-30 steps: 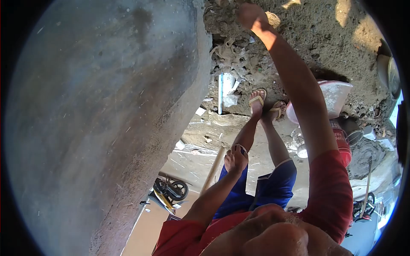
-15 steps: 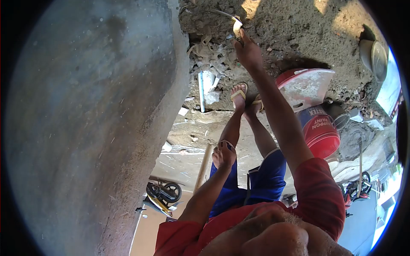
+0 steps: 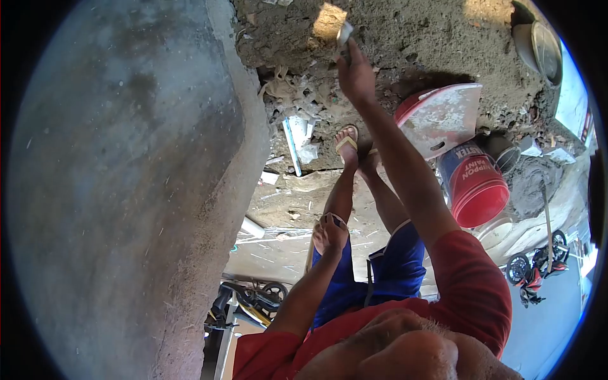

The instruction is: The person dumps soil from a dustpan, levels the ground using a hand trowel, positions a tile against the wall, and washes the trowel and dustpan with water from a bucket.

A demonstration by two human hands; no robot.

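Note:
My right hand [image 3: 356, 79] is stretched forward over the dirt ground, closed round a trowel [image 3: 345, 34]. Only a pale, blurred part of the trowel shows beyond my fingers. My left hand [image 3: 330, 234] is at my left knee, its fingers curled on the hem of my blue shorts [image 3: 342, 256]. To my left is a large grey cement surface [image 3: 126, 177], with a darker, damp-looking area along its edge.
Right of my legs are a red and white cut plastic container [image 3: 440, 117] and a red paint bucket [image 3: 478, 190]. Farther right are a round metal pan [image 3: 544, 54] and a grey mortar heap [image 3: 532, 183]. Scraps and a light-blue strip [image 3: 292, 145] lie by my left foot. Motorcycles [image 3: 253, 301] stand behind.
My right hand has shifted slightly left and up in view, and the trowel has turned so its long thin edge no longer shows. The scene has shifted with my head; my left hand stays at the knee.

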